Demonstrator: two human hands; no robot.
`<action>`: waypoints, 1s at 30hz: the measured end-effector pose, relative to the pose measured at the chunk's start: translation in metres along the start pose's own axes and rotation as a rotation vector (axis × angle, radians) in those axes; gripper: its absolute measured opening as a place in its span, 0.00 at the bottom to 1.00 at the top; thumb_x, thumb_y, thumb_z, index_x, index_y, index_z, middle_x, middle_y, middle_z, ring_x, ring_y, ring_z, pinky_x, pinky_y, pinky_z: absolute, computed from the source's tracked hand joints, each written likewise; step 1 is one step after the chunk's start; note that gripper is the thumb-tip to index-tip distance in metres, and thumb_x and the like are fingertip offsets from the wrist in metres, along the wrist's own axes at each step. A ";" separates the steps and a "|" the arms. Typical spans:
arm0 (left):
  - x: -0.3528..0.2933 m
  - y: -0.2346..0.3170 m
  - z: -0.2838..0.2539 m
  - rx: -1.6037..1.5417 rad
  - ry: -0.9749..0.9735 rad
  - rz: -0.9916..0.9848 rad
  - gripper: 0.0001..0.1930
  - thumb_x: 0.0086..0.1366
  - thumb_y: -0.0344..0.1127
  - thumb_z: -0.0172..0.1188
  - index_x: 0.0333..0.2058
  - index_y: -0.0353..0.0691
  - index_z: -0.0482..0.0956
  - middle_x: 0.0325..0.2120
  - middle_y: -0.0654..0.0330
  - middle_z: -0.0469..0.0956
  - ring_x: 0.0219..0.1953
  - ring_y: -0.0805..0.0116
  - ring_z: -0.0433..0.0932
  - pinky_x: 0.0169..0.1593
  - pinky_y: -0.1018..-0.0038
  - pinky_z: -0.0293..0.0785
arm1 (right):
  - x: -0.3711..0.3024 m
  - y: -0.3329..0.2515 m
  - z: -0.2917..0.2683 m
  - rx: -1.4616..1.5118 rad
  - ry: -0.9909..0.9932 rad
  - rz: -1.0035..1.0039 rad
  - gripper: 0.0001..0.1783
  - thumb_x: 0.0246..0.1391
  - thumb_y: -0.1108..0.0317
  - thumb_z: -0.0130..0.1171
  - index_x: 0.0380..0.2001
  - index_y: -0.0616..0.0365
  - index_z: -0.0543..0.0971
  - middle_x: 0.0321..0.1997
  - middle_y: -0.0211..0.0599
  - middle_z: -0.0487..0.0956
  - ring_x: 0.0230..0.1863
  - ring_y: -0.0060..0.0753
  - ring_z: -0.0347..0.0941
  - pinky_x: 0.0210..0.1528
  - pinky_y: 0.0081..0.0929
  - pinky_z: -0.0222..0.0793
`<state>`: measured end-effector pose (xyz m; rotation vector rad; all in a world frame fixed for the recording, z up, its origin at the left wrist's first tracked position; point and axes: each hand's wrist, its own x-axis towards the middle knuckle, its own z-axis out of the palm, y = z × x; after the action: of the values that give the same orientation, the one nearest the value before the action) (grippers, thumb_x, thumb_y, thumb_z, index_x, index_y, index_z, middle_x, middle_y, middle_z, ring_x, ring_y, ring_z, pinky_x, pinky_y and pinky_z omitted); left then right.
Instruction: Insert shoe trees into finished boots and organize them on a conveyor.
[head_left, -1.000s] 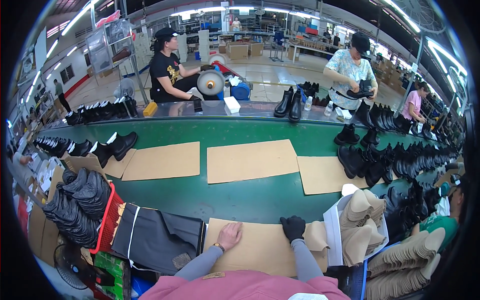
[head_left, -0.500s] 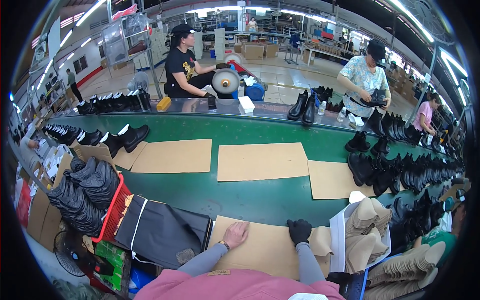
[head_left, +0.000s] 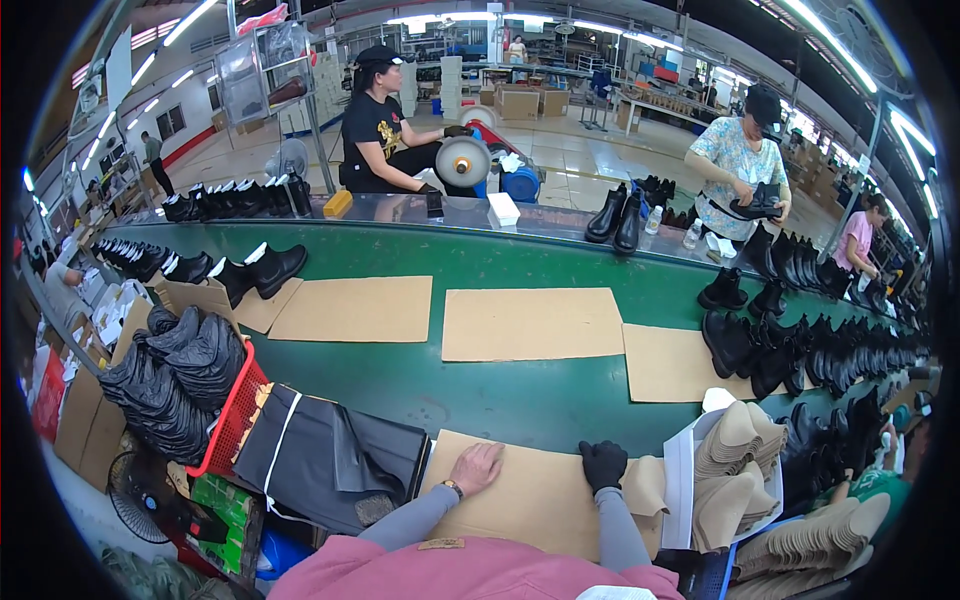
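A cardboard sheet [head_left: 530, 503] lies in front of me at the near edge of the green conveyor. My left hand [head_left: 477, 468], bare with a wristwatch, rests on its left part, fingers stretched out. Near the sheet's far right corner lies my right hand [head_left: 604, 464] in a black glove, its fingers slightly bent and apart on the cardboard. Neither hand is seen holding anything. Left of the sheet is a stack of black sheet material [head_left: 330, 450] with a white strap around it. Beside my right hand stands a white box [head_left: 680, 480] of beige insole-shaped pieces [head_left: 725, 450].
Other cardboard sheets [head_left: 532, 325] lie across the green conveyor [head_left: 400, 385]. Black boots [head_left: 275, 270] stand at both ends. A red basket [head_left: 232, 415] holds dark wrinkled pieces. Across the belt, one person sits by a grinding wheel [head_left: 463, 162]; another handles a black boot [head_left: 757, 202].
The whole view has shifted slightly, with the scene sitting a little farther right. Both hands stay in the same places on the cardboard.
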<state>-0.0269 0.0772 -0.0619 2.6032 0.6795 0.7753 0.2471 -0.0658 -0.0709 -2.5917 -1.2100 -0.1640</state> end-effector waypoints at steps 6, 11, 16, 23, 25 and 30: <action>0.003 0.003 0.001 -0.012 -0.024 0.006 0.17 0.61 0.36 0.58 0.48 0.39 0.73 0.35 0.52 0.77 0.41 0.53 0.76 0.47 0.60 0.73 | -0.003 0.009 0.005 0.002 0.012 0.021 0.26 0.53 0.42 0.56 0.16 0.53 0.84 0.25 0.36 0.79 0.33 0.44 0.75 0.39 0.45 0.64; 0.004 -0.001 0.005 -0.039 -0.021 0.062 0.17 0.60 0.35 0.58 0.47 0.38 0.74 0.34 0.52 0.77 0.40 0.53 0.76 0.46 0.60 0.73 | -0.001 0.003 0.000 0.086 0.070 -0.018 0.27 0.52 0.42 0.58 0.14 0.55 0.81 0.23 0.41 0.78 0.31 0.47 0.75 0.36 0.47 0.64; 0.003 -0.004 0.010 -0.004 -0.015 0.021 0.18 0.58 0.34 0.59 0.47 0.37 0.74 0.34 0.52 0.77 0.39 0.52 0.76 0.45 0.59 0.72 | 0.000 0.003 -0.003 0.076 0.020 -0.008 0.26 0.55 0.42 0.54 0.17 0.51 0.83 0.25 0.37 0.78 0.32 0.44 0.76 0.37 0.44 0.67; 0.004 -0.001 0.011 -0.025 -0.066 0.002 0.18 0.58 0.33 0.60 0.47 0.37 0.74 0.32 0.52 0.75 0.36 0.52 0.74 0.44 0.59 0.71 | -0.002 0.003 -0.012 0.107 0.042 0.001 0.26 0.55 0.44 0.56 0.15 0.52 0.82 0.24 0.38 0.78 0.32 0.44 0.75 0.37 0.44 0.68; 0.005 0.000 0.011 -0.027 -0.068 0.012 0.18 0.58 0.33 0.60 0.47 0.37 0.74 0.31 0.52 0.75 0.36 0.52 0.74 0.44 0.59 0.71 | -0.002 0.005 -0.013 0.082 0.007 0.008 0.26 0.56 0.43 0.54 0.17 0.52 0.83 0.25 0.37 0.79 0.34 0.43 0.76 0.37 0.43 0.68; 0.003 -0.003 0.013 -0.026 -0.065 0.005 0.18 0.58 0.33 0.60 0.47 0.37 0.74 0.30 0.51 0.74 0.35 0.52 0.74 0.42 0.58 0.71 | -0.002 0.005 -0.011 0.104 -0.014 0.004 0.26 0.56 0.43 0.53 0.19 0.51 0.84 0.26 0.36 0.79 0.35 0.42 0.77 0.38 0.42 0.68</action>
<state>-0.0182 0.0791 -0.0722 2.5956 0.6397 0.6930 0.2500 -0.0737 -0.0616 -2.5094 -1.1861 -0.0800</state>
